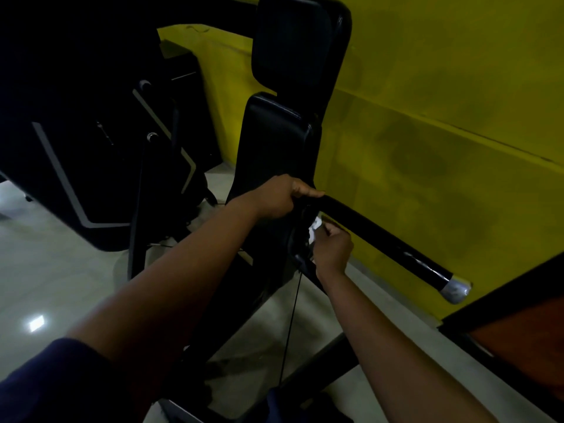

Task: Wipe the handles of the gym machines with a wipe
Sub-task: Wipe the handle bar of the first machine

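Head view, dim light, some blur.

Hands: the left hand [282, 198] was curled over the root of the long black tubular handle [390, 236], where the bar leaves the black padded backrest [274, 141]. The right hand [332, 248] sat just below it, fingers pinched on the white crumpled wipe [316, 227]. The hands were near each other but not touching.

Wipe position: it lay against the dark bracket under the handle's root. Only a small bunched patch showed, so how much of it met the surface could not be told. The silver end cap [456, 288] at the bar's free end was well apart from both hands.

Judgement on technique:
- The wipe looked too bunched. It would clean better opened out and wrapped round the tube.
- With the fingers closed fully round the bar, one steady pull from root to cap, then a twist, should cover the underside.
- The left hand's grip looked useful for stopping the arm swinging, but it should shift so the spot under it also gets wiped.
- The wipe should stay clear of the thin black cable [293, 315] hanging below the bracket.
- The yellow painted wall [442, 102] stood behind the bar, so knuckle room may be tight.

Containers: no wipe tub, bottle or bin was in view.
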{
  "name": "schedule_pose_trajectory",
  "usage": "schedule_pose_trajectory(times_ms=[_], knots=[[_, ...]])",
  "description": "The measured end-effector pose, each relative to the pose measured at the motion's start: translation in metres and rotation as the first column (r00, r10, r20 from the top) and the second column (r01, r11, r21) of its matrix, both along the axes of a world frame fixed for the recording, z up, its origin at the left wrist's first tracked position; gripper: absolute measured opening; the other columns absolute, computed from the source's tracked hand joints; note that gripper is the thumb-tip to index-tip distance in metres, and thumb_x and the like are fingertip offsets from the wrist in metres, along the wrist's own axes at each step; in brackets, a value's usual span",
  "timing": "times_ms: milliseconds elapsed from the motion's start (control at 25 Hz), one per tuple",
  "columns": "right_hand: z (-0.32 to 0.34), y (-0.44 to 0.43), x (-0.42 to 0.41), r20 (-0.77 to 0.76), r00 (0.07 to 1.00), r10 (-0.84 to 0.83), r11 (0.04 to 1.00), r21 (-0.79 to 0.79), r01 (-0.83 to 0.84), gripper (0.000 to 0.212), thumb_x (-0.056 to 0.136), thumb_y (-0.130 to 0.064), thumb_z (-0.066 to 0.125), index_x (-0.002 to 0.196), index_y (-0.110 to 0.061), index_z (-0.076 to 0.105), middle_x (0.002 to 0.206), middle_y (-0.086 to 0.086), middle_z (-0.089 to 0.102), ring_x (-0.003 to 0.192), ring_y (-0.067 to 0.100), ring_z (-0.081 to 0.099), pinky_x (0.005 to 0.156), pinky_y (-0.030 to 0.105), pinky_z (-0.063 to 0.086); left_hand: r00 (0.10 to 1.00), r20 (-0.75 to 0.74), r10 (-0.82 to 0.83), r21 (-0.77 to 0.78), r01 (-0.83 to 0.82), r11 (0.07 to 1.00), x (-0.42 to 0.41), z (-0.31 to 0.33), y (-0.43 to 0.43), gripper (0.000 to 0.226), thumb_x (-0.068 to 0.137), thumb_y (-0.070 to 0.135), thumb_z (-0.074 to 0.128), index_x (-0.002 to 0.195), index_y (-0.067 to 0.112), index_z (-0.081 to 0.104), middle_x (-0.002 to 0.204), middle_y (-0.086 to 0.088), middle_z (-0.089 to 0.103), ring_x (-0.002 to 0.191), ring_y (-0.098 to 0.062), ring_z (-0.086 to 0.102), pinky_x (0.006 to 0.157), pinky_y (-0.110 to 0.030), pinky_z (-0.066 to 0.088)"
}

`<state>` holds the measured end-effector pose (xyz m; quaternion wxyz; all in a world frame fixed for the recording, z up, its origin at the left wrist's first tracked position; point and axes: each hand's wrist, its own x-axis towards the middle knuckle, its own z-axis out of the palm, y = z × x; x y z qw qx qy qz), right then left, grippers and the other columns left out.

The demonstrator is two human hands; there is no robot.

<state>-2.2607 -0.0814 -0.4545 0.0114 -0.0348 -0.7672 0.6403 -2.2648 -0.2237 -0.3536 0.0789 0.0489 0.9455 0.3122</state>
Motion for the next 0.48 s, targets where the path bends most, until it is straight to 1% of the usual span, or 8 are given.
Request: schedule_pose_trajectory(times_ms=[80,120,200,240,280,360,440,480], knots=[[0.004,-0.003,0.01,-0.17,0.976,-0.134,0.991,0.006,0.137,0.013,0.091,-0.015,0.064,0.088,-0.007,0.074,0.075,0.003,0.067,0.061,0.001,0.054,0.056,0.003,0.038,1.0,-0.002,-0.004,0.005,0.005,1.0,-0.002,-0.001,-0.002,0.079,0.071,-0.027,0.041,0.131,0.021,0.058,0.14,-0.006,0.054,0.131,-0.017,0.048,0.107,-0.023,0.037],[-0.001,-0.006,0.018,-0.237,0.959,-0.154,0.985,0.044,0.169,0.012,0.091,-0.014,0.065,0.091,-0.005,0.074,0.081,0.005,0.069,0.068,0.007,0.057,0.06,0.005,0.04,1.0,-0.003,-0.005,0.002,0.005,1.0,-0.002,-0.001,-0.002,0.079,0.071,-0.027,0.041,0.131,0.021,0.059,0.14,-0.006,0.054,0.131,-0.018,0.048,0.108,-0.026,0.039],[-0.026,-0.01,0.032,-0.29,0.956,-0.047,0.975,0.196,0.107,0.018,0.089,-0.018,0.058,0.088,-0.006,0.072,0.086,0.008,0.069,0.075,0.018,0.061,0.065,0.018,0.046,1.0,0.001,-0.002,-0.029,0.002,1.0,-0.003,0.0,-0.002,0.081,0.071,-0.026,0.04,0.132,0.023,0.058,0.142,-0.006,0.052,0.133,-0.019,0.046,0.109,-0.03,0.04],[-0.036,-0.009,0.039,-0.298,0.954,0.02,0.956,0.285,0.069,0.024,0.087,-0.022,0.052,0.085,-0.007,0.071,0.084,0.009,0.069,0.075,0.022,0.063,0.065,0.02,0.044,1.0,0.005,-0.004,-0.049,0.004,0.999,-0.002,0.0,-0.001,0.081,0.072,-0.026,0.04,0.133,0.025,0.057,0.143,-0.006,0.05,0.134,-0.02,0.045,0.108,-0.03,0.04],[-0.042,-0.006,0.041,-0.308,0.95,0.048,0.943,0.329,0.059,0.027,0.084,-0.024,0.05,0.083,-0.008,0.071,0.082,0.009,0.068,0.075,0.024,0.064,0.065,0.017,0.039,1.0,0.005,-0.009,-0.065,0.009,0.998,-0.001,0.001,0.001,0.081,0.073,-0.025,0.04,0.134,0.026,0.055,0.144,-0.006,0.049,0.134,-0.021,0.044,0.108,-0.032,0.04],[-0.034,-0.004,0.035,-0.316,0.949,0.006,0.965,0.25,0.077,0.015,0.085,-0.014,0.059,0.082,-0.006,0.071,0.08,0.011,0.068,0.075,0.023,0.063,0.062,0.009,0.031,1.0,-0.009,-0.018,-0.073,0.017,0.997,0.0,0.001,0.001,0.081,0.073,-0.024,0.04,0.135,0.026,0.054,0.144,-0.008,0.049,0.133,-0.024,0.045,0.108,-0.038,0.042],[-0.016,-0.007,0.023,-0.388,0.918,-0.079,0.974,0.167,0.154,0.004,0.085,-0.005,0.066,0.084,-0.003,0.069,0.083,0.013,0.067,0.076,0.014,0.055,0.063,0.005,0.032,1.0,-0.014,-0.022,-0.06,0.021,0.998,0.001,-0.002,0.001,0.08,0.072,-0.024,0.041,0.135,0.023,0.055,0.141,-0.01,0.052,0.131,-0.025,0.048,0.108,-0.04,0.042],[-0.013,-0.009,0.018,-0.447,0.89,-0.094,0.966,0.174,0.189,0.004,0.086,-0.005,0.065,0.087,-0.003,0.068,0.087,0.015,0.066,0.078,0.011,0.052,0.065,0.005,0.034,1.0,-0.013,-0.023,-0.054,0.023,0.998,0.0,-0.003,0.0,0.079,0.072,-0.025,0.041,0.135,0.022,0.055,0.141,-0.01,0.053,0.131,-0.025,0.048,0.108,-0.04,0.041]])
